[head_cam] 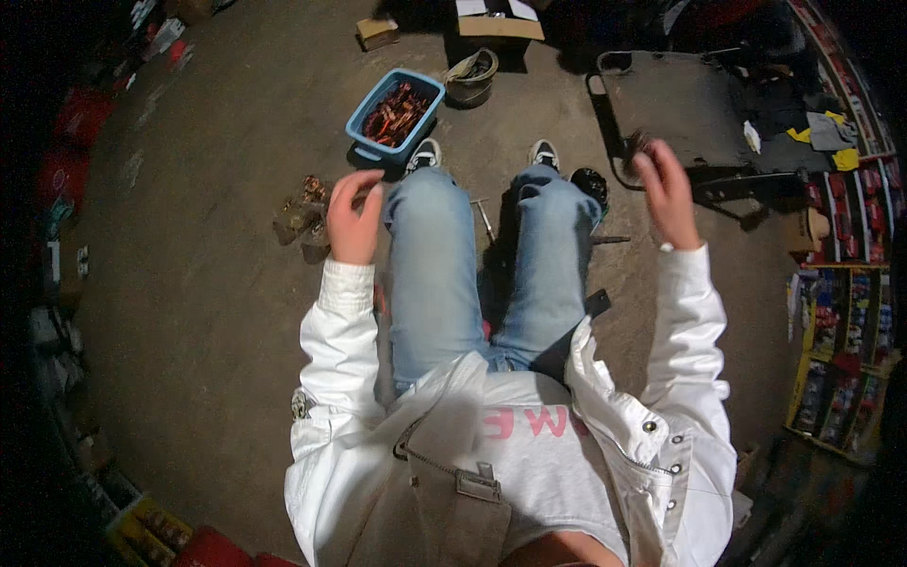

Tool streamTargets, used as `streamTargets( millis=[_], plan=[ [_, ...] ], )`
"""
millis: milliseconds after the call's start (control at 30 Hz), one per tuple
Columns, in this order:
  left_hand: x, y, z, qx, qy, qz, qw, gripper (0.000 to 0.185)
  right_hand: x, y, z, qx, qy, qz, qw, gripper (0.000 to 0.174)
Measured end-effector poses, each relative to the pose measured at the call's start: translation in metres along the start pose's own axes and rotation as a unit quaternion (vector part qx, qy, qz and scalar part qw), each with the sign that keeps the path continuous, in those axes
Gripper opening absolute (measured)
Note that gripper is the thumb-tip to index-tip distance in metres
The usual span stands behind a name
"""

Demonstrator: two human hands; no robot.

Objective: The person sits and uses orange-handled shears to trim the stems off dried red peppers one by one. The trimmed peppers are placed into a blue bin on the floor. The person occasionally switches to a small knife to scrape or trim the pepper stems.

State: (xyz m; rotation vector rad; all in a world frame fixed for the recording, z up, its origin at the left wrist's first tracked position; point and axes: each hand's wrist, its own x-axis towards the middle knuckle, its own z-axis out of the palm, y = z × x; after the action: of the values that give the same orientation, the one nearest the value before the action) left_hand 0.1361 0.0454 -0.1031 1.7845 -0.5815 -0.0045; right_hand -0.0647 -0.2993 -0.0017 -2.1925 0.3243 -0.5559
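Note:
My left hand is raised beside my left knee, thumb and fingers apart, with nothing visible in it. Out to the right, my right hand has a small dark brown piece at its fingertips; blur hides what it is. A blue plastic tub full of reddish-brown metal scraps stands by my left shoe. Small containers with coppery bits are on the floor near my left hand. A T-shaped metal tool lies between my legs.
Beyond my feet are a bucket, a small cardboard box and an open carton. A flat dark platform with a tubular frame stands at the upper right. Stocked shelves line the right side. A dark rod lies by my right knee.

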Motion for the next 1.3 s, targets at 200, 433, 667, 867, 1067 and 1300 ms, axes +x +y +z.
streamTargets(
  millis=[200, 433, 667, 867, 1067, 1300],
  plan=[
    [0.03, 0.04, 0.012, -0.024, -0.071, 0.007, 0.997, 0.016, 0.076, 0.003, -0.015, -0.223, 0.079, -0.152, 0.96, 0.02],
    [0.077, 0.055, 0.044, -0.083, -0.137, 0.027, 0.987, 0.017, 0.145, -0.015, 0.018, -0.124, 0.033, -0.209, 0.969, 0.022],
    [0.102, 0.079, 0.086, -0.253, -0.196, -0.012, 0.947, 0.05, 0.127, -0.038, 0.079, 0.142, -0.078, -0.125, 0.979, 0.013],
    [0.103, 0.064, 0.137, -0.433, -0.231, -0.081, 0.868, 0.066, 0.106, -0.014, 0.108, 0.234, -0.116, -0.076, 0.962, 0.019],
    [0.085, 0.041, 0.151, -0.426, -0.171, -0.22, 0.861, 0.036, 0.086, 0.013, 0.16, 0.135, -0.077, -0.022, 0.988, 0.03],
    [0.07, 0.031, 0.138, -0.379, -0.1, -0.334, 0.857, 0.027, 0.06, 0.006, 0.189, 0.143, -0.075, 0.092, 0.983, 0.023]
  ],
)
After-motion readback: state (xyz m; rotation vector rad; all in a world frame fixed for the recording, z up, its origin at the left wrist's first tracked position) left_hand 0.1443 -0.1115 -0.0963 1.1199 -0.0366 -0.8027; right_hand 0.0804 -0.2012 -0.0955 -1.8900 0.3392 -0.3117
